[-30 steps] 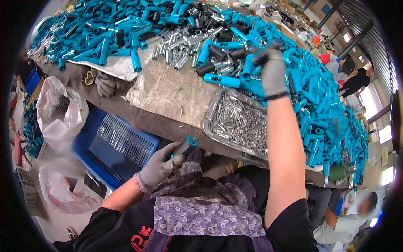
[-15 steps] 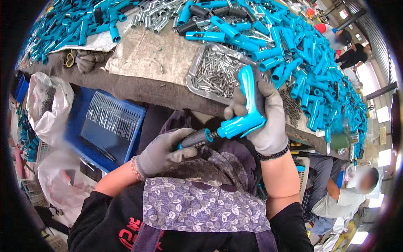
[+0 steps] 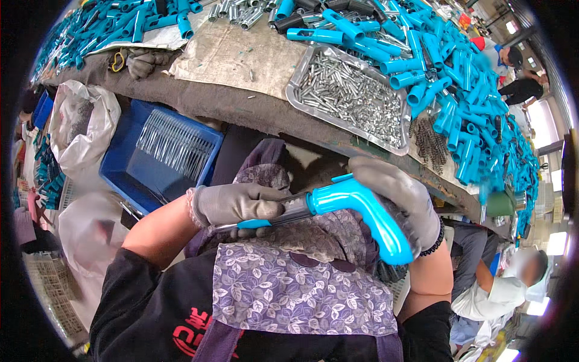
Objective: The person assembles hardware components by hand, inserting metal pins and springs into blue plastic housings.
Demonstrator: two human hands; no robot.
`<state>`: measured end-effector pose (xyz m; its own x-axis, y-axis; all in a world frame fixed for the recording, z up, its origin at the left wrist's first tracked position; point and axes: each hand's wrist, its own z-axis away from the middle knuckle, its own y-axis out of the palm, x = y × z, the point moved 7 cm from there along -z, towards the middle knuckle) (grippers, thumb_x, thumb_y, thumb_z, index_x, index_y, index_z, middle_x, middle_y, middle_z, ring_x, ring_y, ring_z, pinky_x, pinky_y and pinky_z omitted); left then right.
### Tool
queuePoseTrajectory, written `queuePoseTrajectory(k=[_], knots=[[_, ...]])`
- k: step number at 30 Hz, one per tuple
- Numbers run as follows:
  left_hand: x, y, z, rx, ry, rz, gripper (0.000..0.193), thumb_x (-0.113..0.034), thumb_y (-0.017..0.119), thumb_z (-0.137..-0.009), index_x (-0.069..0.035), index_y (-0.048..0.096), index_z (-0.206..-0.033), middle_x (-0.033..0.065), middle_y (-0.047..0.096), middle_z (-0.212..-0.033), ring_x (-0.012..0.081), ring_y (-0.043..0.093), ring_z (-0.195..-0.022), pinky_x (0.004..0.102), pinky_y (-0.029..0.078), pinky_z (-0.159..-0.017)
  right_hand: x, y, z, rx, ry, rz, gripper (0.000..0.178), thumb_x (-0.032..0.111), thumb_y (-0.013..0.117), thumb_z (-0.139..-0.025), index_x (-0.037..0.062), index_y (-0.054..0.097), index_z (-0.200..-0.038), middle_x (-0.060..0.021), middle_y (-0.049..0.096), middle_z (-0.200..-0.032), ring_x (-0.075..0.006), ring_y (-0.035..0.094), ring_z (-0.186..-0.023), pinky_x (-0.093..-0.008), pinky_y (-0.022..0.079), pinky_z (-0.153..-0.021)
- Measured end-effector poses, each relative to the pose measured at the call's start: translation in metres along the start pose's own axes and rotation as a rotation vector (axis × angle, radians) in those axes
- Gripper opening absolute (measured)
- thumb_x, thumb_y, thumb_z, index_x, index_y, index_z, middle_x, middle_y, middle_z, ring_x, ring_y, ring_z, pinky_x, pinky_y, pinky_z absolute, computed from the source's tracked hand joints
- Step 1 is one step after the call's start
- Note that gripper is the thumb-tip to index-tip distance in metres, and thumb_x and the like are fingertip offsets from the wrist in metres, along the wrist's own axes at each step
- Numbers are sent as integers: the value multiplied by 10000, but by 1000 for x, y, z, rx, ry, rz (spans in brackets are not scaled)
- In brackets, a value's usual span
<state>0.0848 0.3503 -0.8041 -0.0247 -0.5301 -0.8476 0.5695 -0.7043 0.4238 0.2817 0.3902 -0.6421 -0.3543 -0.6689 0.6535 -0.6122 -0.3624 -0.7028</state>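
Observation:
A glossy blue pistol-grip tool handle (image 3: 356,208) lies across my lap area, its bent grip pointing down to the right. Joined to its left end is a black barrel (image 3: 297,207), and no gap shows between them. My left hand (image 3: 238,205), in a grey glove, is closed round that barrel; a blue strip shows under its fingers and a thin metal piece sticks out on the left. Over the handle's bend, my gloved right hand (image 3: 404,193) has its fingers stretched out, its palm facing the grip. Whether the palm touches the handle is hard to see.
Ahead, a clear tray (image 3: 292,96) of small metal pins stands at the table's edge. Blue tubular handles (image 3: 470,120) are heaped beyond and right, springs (image 3: 429,145) nearer. Left are a blue crate (image 3: 114,172) holding metal rods and white sacks (image 3: 66,130). A person (image 3: 506,286) sits right.
The handle has come down toward me and turned, its grip now pointing down instead of up. Spring and gap at the joint no longer show. My right hand has loosened its grasp.

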Motion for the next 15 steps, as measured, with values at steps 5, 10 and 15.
queuePoseTrajectory(k=[5, 10, 15], knots=[[-39, 19, -2, -180, 336, -321, 490, -306, 669, -928, -23, 513, -1297, -7, 599, -793, 57, 579, -757, 186, 433, -623, -30, 9, 36, -122, 298, -22, 839, 320, 678, -929, -29, 203, -1525, -223, 645, -1207, -344, 709, -929, -347, 560, -774], [-70, 30, 7, -421, 488, -949, 502, -197, 667, -897, 23, 484, -1309, 114, 674, -894, 246, 657, -823, 373, 508, -753, -22, 4, 47, -419, 157, 153, 925, 410, 691, -915, -27, 162, -1536, -209, 655, -1191, -301, 703, -975, -349, 556, -782], [-44, 9, -10, -136, 249, -466, 545, -334, 650, -926, 2, 495, -1325, 58, 641, -806, 144, 614, -716, 317, 512, -638, -50, 11, 74, -283, 653, -534, 546, 175, 776, -811, 20, 545, -1281, -248, 642, -1216, -339, 695, -990, -376, 554, -828]])
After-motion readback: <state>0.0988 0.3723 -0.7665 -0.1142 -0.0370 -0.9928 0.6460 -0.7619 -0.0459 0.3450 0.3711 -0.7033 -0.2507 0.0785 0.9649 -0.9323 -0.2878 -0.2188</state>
